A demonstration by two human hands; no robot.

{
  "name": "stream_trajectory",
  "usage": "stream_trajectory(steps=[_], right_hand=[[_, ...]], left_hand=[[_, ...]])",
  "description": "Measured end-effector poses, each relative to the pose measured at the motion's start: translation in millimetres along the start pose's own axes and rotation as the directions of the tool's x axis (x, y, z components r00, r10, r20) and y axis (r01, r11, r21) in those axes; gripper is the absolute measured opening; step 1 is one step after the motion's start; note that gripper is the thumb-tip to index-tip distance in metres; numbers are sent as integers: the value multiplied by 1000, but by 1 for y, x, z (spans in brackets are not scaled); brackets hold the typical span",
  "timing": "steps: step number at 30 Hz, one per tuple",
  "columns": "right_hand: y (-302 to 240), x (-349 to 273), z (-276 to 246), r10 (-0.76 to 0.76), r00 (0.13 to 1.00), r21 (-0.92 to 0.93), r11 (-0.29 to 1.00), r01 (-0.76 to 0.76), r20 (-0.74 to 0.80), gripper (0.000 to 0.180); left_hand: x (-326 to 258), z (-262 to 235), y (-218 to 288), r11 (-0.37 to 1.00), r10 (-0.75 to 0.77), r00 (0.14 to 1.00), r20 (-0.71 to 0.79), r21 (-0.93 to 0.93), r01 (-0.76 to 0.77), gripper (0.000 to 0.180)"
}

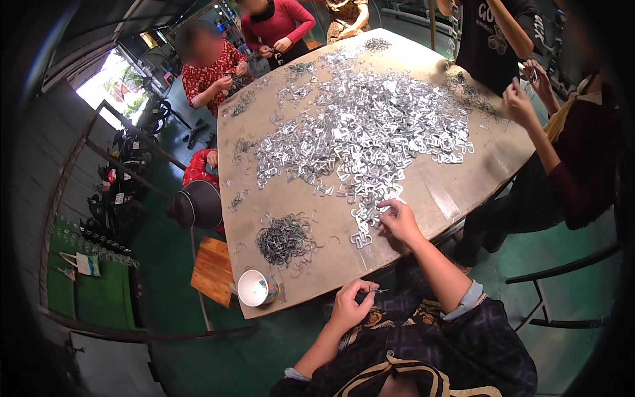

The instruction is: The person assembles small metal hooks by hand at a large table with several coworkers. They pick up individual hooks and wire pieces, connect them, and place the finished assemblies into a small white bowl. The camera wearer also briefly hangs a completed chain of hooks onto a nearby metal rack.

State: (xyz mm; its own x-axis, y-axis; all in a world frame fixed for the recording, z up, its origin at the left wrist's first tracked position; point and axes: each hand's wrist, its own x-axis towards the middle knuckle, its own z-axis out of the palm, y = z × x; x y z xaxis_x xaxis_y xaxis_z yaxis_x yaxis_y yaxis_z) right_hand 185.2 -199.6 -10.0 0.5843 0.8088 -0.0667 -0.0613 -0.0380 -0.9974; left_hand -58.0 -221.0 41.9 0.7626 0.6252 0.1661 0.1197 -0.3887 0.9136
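My right hand reaches over the near tip of a big pile of shiny silver metal buckles, its fingers a little apart and touching or just above the loose pieces. Close to my body, off the table's front edge, my left hand is closed, with a small dark metal piece sticking out between thumb and fingers; its exact shape is too small to make out. Left of the buckles lies a tangled heap of thin dark wire hooks on the tan tabletop.
A white cup stands at the table's near left corner, above a wooden stool. Several co-workers handle small parts around the table, one close on my right. A dark round pot-like thing is beside the left edge; a metal-framed chair stands at right.
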Motion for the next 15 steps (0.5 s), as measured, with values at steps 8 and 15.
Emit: stream_trajectory(steps=[8, 15], right_hand=[[-16, -22, -8, -248, 962, -721, 646, 250, 110, 39], [-12, -10, -10, -192, 961, -806, 525, 274, 201, 30]], left_hand=[[-4, 2, -4, 1000, -6, 1000, -1, 3, 6, 12], [-4, 6, -4, 1000, -9, 1000, -10, -16, 9, 11]])
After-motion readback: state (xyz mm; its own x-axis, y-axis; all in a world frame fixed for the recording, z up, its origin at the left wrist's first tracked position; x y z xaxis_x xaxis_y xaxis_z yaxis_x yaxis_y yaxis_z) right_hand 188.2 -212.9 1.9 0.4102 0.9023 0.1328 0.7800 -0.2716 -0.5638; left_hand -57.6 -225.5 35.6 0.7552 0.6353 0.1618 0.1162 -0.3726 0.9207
